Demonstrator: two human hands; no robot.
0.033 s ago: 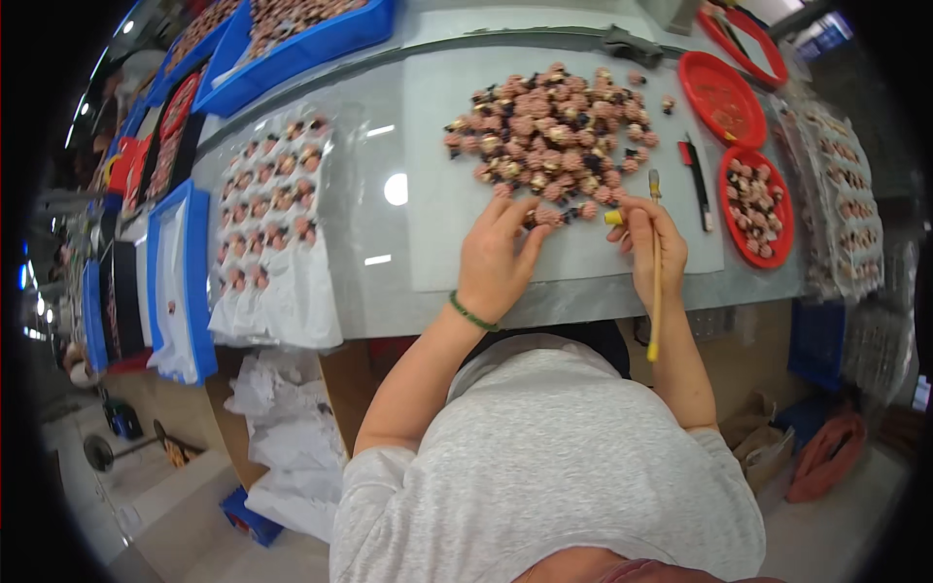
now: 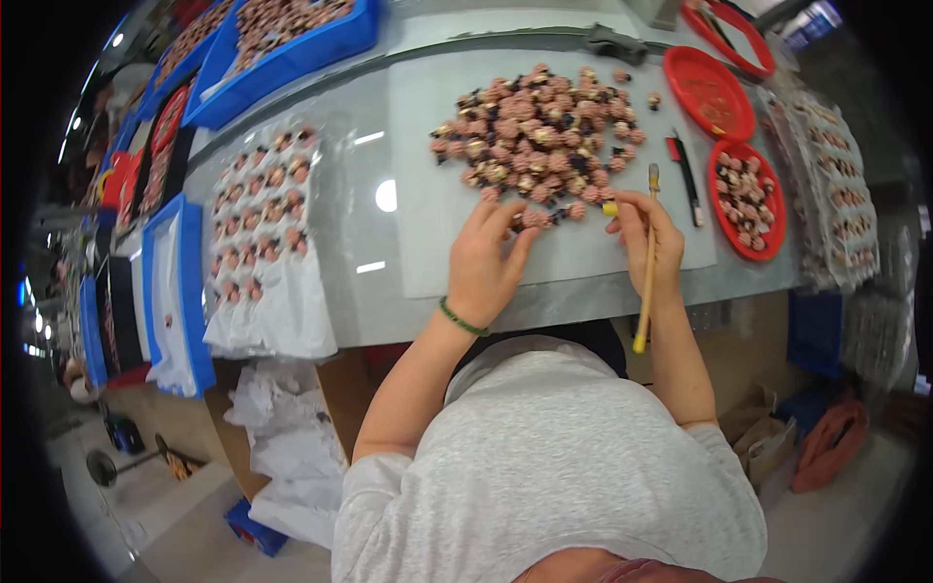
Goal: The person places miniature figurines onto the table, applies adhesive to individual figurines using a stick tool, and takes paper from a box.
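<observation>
A pile of small pink-and-black pieces (image 2: 539, 131), some with cream parts, lies on a white sheet (image 2: 428, 262). At the pile's near edge, my left hand (image 2: 483, 262) has thumb and fingers closed round a small pink piece (image 2: 532, 220). A green bead bracelet (image 2: 461, 319) circles that wrist. My right hand (image 2: 656, 243) is closed on a thin yellow rod (image 2: 646, 291), whose upper end shows a grey part. A short yellow piece (image 2: 610, 209) sits at the same hand's fingertips, close to a few loose pink pieces.
Rows of pink-and-black pieces fill part of a white tray (image 2: 262, 321) at left. Blue bins (image 2: 292, 60) stand at far left. On the right are a black-and-red pen-like tool (image 2: 688, 189), red dishes (image 2: 717, 180) and stacked clear trays (image 2: 826, 185).
The whole view has shifted slightly. The yellow rod's lower end has swung a little to the left in my right hand. My left hand keeps its place at the pile's edge.
</observation>
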